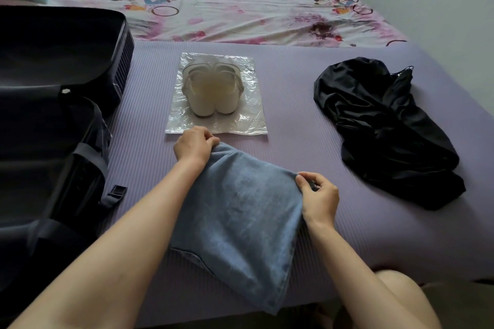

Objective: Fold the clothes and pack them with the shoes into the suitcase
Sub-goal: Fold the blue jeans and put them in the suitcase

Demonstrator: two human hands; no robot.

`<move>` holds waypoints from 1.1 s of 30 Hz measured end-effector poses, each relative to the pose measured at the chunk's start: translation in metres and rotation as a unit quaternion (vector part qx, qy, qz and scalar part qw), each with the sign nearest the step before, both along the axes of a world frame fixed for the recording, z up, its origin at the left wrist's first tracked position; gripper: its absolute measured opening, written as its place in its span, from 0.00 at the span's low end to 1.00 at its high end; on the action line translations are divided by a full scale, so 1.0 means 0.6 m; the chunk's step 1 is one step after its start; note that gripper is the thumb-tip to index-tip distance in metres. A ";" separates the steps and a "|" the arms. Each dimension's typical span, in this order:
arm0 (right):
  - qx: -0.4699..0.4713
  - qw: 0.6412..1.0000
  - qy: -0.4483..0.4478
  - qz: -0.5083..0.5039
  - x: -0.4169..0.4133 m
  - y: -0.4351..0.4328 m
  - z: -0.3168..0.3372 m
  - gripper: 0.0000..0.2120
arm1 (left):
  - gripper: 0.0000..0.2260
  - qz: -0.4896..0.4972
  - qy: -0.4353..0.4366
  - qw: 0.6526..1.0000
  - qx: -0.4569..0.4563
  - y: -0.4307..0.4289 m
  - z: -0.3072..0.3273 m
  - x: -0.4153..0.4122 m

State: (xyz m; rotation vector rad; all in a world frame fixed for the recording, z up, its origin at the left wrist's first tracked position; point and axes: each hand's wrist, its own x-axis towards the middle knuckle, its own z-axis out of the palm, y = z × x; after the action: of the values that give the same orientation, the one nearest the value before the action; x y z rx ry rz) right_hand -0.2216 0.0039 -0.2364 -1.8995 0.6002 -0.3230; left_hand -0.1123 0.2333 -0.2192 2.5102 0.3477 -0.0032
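We pinch the blue garment (240, 211) at its two upper corners, left hand (193, 145) and right hand (319, 199) each with a closed grip on the cloth, keeping it taut and flat on the purple mat (307, 75) for folding, we judge. The bagged shoes (212, 91) wait just beyond it, the black garment (387, 128) lies crumpled well to the right, and the suitcase (53, 115) lies open at left

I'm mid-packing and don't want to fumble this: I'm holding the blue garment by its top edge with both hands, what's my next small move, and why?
Probably lay the blue garment flat on the purple mat, ready to fold. Your left hand and right hand pinch its top corners, and its lower end hangs over the mat's near edge.
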 end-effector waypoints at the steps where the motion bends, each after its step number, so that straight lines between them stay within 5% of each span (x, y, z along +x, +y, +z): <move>1: 0.004 1.000 -0.006 0.003 0.000 0.000 0.000 0.04 | 0.08 0.005 -0.001 1.000 -0.008 0.003 -0.001 0.005; 12: -0.005 0.999 -0.025 0.031 0.020 -0.016 -0.002 0.06 | 0.14 0.109 0.046 0.992 -0.040 0.031 -0.021 0.029; 16: 0.012 1.000 0.003 0.027 0.024 -0.018 -0.006 0.03 | 0.16 0.059 0.057 0.995 -0.065 0.042 -0.018 0.024; 22: 0.028 0.997 0.044 0.051 -0.001 -0.008 -0.022 0.24 | 0.21 -0.066 0.070 0.992 -0.084 0.069 0.012 -0.047; 28: 0.011 0.999 0.042 0.027 0.000 -0.005 -0.020 0.15 | 0.09 0.004 -0.061 0.998 -0.026 0.080 0.004 -0.041; 33: 0.017 0.998 0.049 0.019 -0.001 -0.002 -0.021 0.13 | 0.10 0.055 -0.050 0.996 -0.042 0.079 0.002 -0.023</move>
State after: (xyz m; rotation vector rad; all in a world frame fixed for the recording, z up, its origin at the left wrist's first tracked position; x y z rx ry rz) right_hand -0.2224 0.0025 -0.2489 -1.8995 0.6294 -0.1956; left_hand -0.1264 0.2805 -0.2182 2.3949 0.4352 0.1484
